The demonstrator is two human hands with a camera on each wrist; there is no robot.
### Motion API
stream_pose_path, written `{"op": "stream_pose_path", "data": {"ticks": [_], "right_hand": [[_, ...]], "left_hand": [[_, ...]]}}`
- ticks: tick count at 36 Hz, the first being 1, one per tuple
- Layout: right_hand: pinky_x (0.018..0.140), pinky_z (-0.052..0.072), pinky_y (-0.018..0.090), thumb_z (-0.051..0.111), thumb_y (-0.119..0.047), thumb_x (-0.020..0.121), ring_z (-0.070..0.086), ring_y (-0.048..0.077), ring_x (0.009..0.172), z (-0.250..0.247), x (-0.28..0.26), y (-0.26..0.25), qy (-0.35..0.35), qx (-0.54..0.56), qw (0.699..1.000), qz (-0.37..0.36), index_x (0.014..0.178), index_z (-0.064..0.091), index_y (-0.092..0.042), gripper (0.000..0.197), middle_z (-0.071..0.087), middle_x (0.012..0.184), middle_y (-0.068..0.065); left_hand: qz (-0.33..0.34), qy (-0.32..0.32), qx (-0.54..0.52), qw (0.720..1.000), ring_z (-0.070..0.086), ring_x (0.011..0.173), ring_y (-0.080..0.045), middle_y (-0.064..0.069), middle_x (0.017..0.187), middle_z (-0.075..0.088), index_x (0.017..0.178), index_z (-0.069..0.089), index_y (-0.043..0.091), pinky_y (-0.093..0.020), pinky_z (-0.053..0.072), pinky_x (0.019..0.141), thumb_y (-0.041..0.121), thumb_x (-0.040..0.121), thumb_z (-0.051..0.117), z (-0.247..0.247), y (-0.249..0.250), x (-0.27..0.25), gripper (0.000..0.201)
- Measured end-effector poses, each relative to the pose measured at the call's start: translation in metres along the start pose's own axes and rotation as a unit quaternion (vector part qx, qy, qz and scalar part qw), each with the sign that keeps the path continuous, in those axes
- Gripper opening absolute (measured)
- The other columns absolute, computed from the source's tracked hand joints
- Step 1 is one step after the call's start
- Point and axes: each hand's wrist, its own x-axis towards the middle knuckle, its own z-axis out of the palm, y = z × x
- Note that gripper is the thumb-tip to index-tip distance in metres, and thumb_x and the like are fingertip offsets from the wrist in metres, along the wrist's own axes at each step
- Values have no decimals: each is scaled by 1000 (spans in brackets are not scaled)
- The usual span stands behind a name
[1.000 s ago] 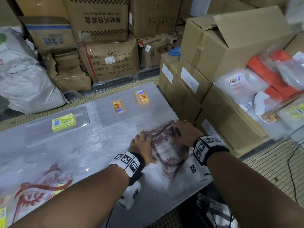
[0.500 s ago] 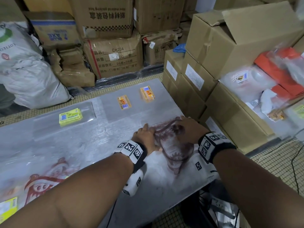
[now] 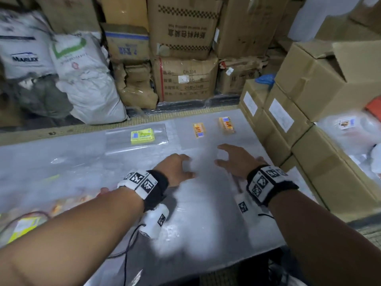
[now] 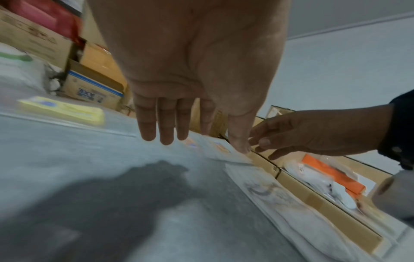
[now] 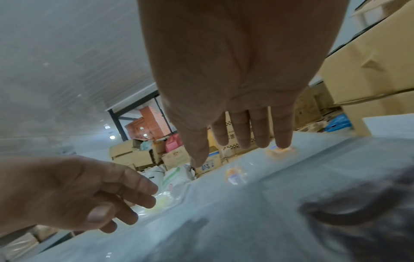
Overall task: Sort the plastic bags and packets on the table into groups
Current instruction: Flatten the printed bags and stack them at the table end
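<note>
**A:** So, what had changed in the last second?

**B:** Both hands had come off the printed bag [image 4: 275, 193] they had been pressing. The left hand [image 3: 175, 169] and right hand [image 3: 237, 162] hovered side by side just above the table [image 3: 72, 162], fingers spread and loose, holding nothing. The bag lay flat below the right wrist, at 4 o'clock, by the table's right edge.

**A:** And for the sorting?

**B:** That bag looked placed. The hands seemed free for the next item.

**A:** What else was on the surface?

**B:** A yellow packet [image 3: 142, 136] sat at 11 o'clock and two orange packets [image 3: 199, 130] at 12 to 1 o'clock, well apart from the hands. Blurred bags with red print lay at 8 o'clock. The table was pale grey and shiny.

**A:** And the room?

**B:** Cardboard boxes [image 3: 185, 79] were stacked from 12 to 3 o'clock, and white sacks [image 3: 82, 79] were at 10 o'clock.
</note>
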Motion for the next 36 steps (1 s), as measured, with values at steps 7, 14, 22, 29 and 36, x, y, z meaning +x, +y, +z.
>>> {"op": "stream_pose_path", "data": {"ticks": [7, 14, 22, 29, 36], "right_hand": [[112, 31, 33, 61, -40, 94, 41, 23, 136, 29, -6, -86, -10, 9, 999, -38, 147, 39, -19, 61, 41, 152, 4], [104, 39, 31, 61, -40, 94, 50, 23, 127, 67, -15, -166, -39, 19, 998, -50, 145, 40, -19, 59, 47, 147, 7], [101, 39, 30, 62, -41, 93, 51, 25, 126, 118, -25, -231, -61, 4, 997, -39, 144, 40, -15, 61, 48, 144, 9], [107, 36, 33, 59, -35, 95, 42, 28, 135, 159, -24, -241, -74, -42, 996, 19, 147, 36, -14, 61, 41, 149, 12], [106, 41, 43, 57, -38, 92, 42, 33, 129, 178, -16, -227, -64, -128, 985, 101, 141, 38, -16, 57, 42, 139, 15]], "left_hand": [[-47, 39, -6, 998, 55, 120, -25, -3, 133, 58, 130, 59, 21, -30, 43, 92, 40, 82, 73, -53, -71, -53, 54], [-76, 71, -5, 995, 44, 135, -23, -6, 149, 45, 145, 45, 16, -30, 35, 107, 41, 83, 75, -86, -141, -99, 73], [-104, 31, -6, 994, 33, 142, -25, -7, 157, 30, 151, 33, 21, -35, 29, 113, 51, 86, 67, -94, -216, -131, 79], [-127, 17, -17, 992, 35, 140, -30, -11, 156, 26, 153, 29, 19, -39, 37, 110, 42, 89, 68, -78, -249, -144, 78], [-152, 29, 4, 988, 39, 136, -31, -11, 150, 33, 150, 32, 19, -41, 39, 109, 46, 86, 69, -57, -253, -142, 78]]}}
